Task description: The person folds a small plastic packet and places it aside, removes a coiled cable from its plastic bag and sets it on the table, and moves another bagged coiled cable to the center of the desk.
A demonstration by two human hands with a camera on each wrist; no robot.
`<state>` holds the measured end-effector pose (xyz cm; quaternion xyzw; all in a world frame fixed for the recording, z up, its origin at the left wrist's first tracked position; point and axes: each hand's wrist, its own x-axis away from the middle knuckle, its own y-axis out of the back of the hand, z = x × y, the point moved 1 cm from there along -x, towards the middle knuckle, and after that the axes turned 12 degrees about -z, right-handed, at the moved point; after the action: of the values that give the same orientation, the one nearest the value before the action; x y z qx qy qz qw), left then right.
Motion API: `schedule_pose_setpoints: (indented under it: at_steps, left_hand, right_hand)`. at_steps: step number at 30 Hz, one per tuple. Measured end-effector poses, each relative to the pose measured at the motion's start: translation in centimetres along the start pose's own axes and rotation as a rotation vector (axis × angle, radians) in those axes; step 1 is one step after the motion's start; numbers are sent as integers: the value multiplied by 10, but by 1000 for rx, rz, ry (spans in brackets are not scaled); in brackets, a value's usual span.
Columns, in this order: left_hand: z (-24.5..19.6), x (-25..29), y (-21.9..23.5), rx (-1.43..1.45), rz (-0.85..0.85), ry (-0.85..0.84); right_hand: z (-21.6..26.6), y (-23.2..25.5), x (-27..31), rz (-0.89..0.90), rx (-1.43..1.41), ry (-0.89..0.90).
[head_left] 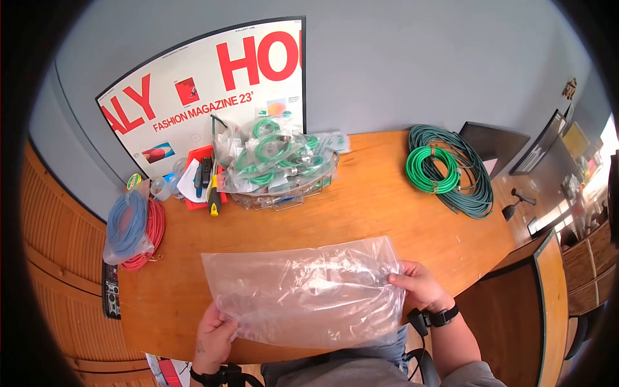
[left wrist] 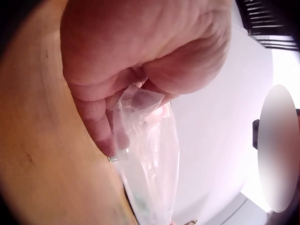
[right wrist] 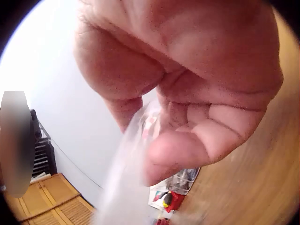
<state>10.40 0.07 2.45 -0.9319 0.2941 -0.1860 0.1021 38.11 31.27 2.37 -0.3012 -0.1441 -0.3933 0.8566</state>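
Fingers (left wrist: 105,136) of our left hand (head_left: 216,338) pinch the near left corner of the large clear crinkled plastic bag (head_left: 306,297), and our right hand (head_left: 416,284) pinches its right edge, thumb on top; the right wrist view shows the film caught between thumb and curled fingers (right wrist: 220,122). We hold the bag stretched flat just above the near edge of the round wooden worktop (head_left: 380,213), in front of our lap.

To do this well, we judge that both pinches should stay light and even, pulling outward so the film lies smooth and the mouth can be found; a tight fist would bunch it.

Behind the wire basket of bagged green cables (head_left: 277,168) leans a white poster with red lettering (head_left: 200,90). We read "FASHION MAGAZINE 23'" and cut-off large letters "ALY" and "HO". Smaller print there is too fine to read.
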Motion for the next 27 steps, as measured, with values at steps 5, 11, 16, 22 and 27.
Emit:
schedule_pose_setpoints:
  at_steps: [5,11,16,22,27]
  left_hand:
    - [-4,7,-5,-33,60,42]
    - [10,7,12,-114,93,-29]
    - [4,13,19,-203,50,82]
    - [11,10,23,-241,9,138]
    - [22,4,29,-239,1,178]
  right_hand:
    - [10,14,3,-121,334,82]
    - [31,22,8,-187,220,300]
    - [55,33,4,-273,-140,504]
    - [51,72,-21,-348,-362,363]
    - [48,59,-25,-460,-285,288]
